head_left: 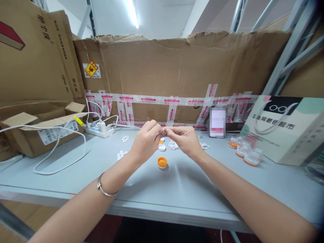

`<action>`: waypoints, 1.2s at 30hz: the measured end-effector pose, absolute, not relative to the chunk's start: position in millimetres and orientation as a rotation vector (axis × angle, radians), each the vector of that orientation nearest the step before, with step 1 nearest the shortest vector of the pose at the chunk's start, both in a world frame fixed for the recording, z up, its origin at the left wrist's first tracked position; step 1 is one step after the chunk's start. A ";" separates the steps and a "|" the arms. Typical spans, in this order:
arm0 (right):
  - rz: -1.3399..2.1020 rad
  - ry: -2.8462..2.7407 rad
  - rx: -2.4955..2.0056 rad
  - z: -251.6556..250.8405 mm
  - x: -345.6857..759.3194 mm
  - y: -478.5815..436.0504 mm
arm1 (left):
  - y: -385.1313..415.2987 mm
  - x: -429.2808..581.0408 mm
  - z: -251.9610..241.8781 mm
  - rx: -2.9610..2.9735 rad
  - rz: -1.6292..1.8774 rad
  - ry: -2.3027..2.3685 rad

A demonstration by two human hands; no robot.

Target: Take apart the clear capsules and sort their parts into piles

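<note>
My left hand and my right hand meet over the middle of the table, fingertips pinched together. Between them is a small whitish piece, mostly hidden by the fingers, so its kind does not show. Below the hands an orange round cap-like part with a white rim lies on the table. A small white round part sits just behind it, with a bit of orange beside it. Small white flower-shaped pieces are heaped under my right hand, and more white pieces lie left of my left wrist.
Clear pieces with orange bases stand at the right, beside a paper bag. A phone leans against the large cardboard at the back. To the left are a power strip, loose white cables and an open carton.
</note>
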State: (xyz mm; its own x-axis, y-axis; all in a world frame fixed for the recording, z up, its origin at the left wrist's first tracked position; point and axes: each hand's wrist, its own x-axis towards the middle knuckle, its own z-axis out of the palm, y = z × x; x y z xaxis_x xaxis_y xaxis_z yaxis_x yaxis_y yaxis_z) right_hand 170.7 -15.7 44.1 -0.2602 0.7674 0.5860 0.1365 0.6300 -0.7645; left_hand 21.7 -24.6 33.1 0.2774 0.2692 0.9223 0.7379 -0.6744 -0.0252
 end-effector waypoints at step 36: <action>1.393 -1.467 -0.744 44.7 176.8 4.4 | -25.3 22.0 35.5 -2.223 -1.731 -0.778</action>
